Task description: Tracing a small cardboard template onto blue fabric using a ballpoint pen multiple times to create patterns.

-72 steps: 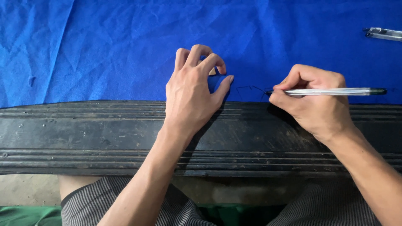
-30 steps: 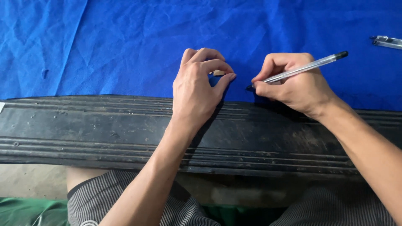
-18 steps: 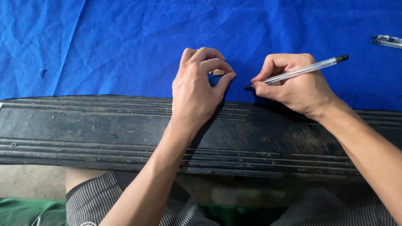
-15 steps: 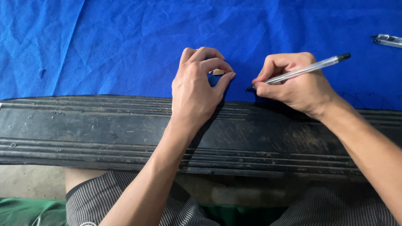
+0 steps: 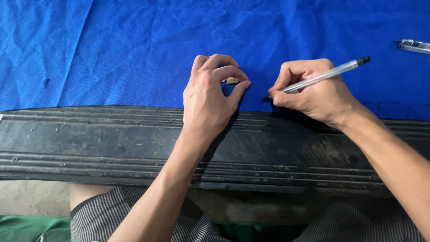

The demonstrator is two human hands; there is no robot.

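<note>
pen (image 5: 320, 77): clear barrel, dark cap end up-right, tip down-left on my blue cloth (image 5: 112, 49) | cloth: creased, spread flat, near edge along black ridged ledge

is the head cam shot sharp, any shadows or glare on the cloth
Head view: sharp throughout; soft, even light and no glare on the blue cloth. The left hand casts a shadow onto the black ridged edge; the right hand with the pen throws a fainter one.

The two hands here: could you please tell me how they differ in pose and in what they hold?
The right hand grips a clear pen, tip on the blue cloth; the left hand holds no pen, fingers curled onto the cloth. Both rest at the black ridged edge.
</note>
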